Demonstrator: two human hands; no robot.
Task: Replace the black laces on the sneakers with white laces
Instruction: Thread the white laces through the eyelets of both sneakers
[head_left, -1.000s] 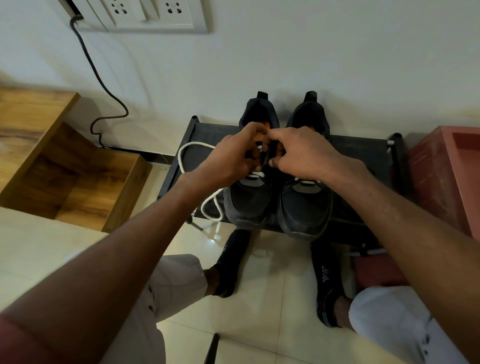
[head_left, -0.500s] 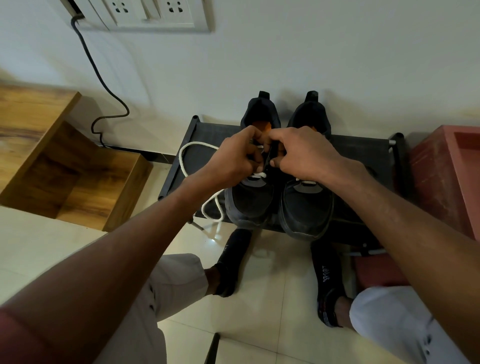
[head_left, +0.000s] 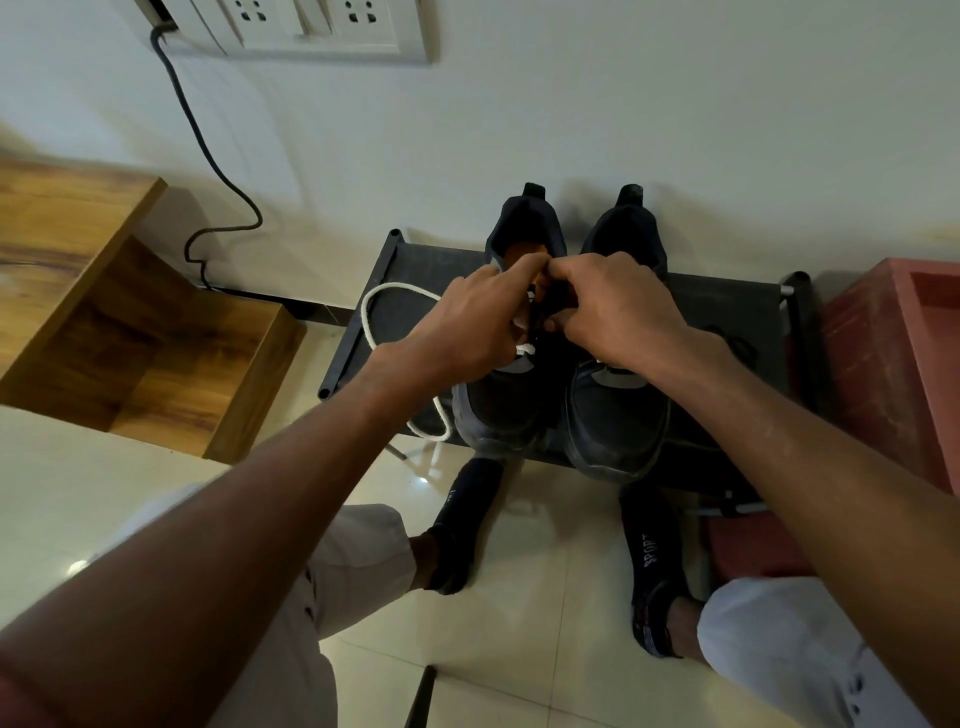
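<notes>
Frankly, from the head view I can't see what my fingers are doing: my left hand (head_left: 470, 325) and right hand (head_left: 615, 306) meet curled over the throat of the left sneaker (head_left: 511, 384), hiding the eyelets, so I cannot tell whether either pinches the white lace (head_left: 375, 312). That lace loops out left across the black rack (head_left: 415, 270) and hangs off its front edge. The right sneaker (head_left: 618, 415) sits just beside, touching. A red box (head_left: 883, 364) is cut off at right; a wooden shelf (head_left: 130, 332) stands left.
</notes>
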